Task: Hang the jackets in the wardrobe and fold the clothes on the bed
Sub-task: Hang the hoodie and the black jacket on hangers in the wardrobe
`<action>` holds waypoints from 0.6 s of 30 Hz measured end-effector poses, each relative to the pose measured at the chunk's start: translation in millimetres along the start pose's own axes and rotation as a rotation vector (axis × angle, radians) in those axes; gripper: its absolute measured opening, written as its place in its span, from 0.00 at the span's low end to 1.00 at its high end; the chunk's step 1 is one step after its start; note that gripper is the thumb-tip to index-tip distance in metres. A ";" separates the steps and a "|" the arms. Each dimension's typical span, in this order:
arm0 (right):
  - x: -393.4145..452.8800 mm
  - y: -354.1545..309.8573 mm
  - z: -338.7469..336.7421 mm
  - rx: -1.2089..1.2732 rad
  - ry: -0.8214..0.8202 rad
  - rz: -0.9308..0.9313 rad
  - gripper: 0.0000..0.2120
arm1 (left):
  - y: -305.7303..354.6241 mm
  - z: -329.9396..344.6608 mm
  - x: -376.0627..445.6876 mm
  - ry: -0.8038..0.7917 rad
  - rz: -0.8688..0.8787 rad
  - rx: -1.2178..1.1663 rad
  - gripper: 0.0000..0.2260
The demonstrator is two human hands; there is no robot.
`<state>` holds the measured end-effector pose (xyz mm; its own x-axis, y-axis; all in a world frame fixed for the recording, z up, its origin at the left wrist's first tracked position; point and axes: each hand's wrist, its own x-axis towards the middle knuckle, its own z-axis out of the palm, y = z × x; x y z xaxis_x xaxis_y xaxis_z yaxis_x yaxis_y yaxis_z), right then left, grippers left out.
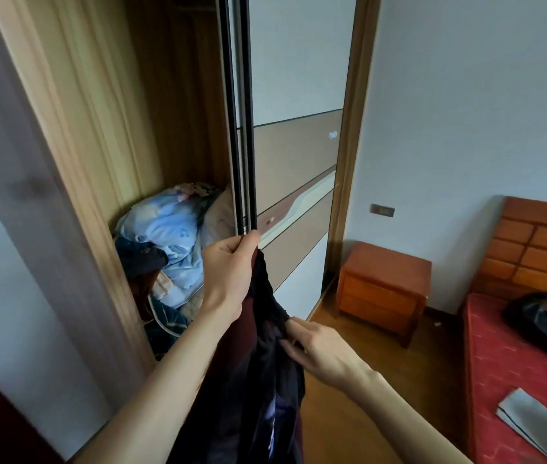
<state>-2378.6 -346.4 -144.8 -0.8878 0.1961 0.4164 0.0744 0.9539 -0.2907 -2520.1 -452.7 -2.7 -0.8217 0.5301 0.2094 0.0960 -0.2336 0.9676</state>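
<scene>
Left hand (228, 262) fingers curled, pinching top of limp dark jacket (265, 363) against black sliding-door edge (243, 128); right hand (318, 349) fingers clutching fabric fold (lower, beside). Wardrobe (165, 112) opening left of fingers.

No words, labels, brands or numbers could be read anywhere. A pale printed patch (273, 410) showed on the dark jacket (262, 380), low beside the wardrobe door (293, 155), but it was too blurred to tell.
</scene>
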 end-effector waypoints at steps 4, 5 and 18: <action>38.3 12.9 10.1 0.112 0.076 0.053 0.07 | -5.2 -28.0 44.0 0.012 0.079 0.230 0.26; 48.2 16.6 8.8 0.154 0.097 0.056 0.07 | -8.0 -37.3 57.2 0.016 0.097 0.309 0.25; 180.0 36.9 -40.7 0.283 0.342 -0.024 0.05 | -30.5 -68.6 141.3 -0.241 0.526 0.678 0.15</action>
<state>-2517.2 -266.6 -45.5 -0.6829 0.2843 0.6729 -0.1138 0.8685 -0.4825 -2677.6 -426.6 -12.3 -0.4446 0.6649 0.6002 0.8019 -0.0031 0.5975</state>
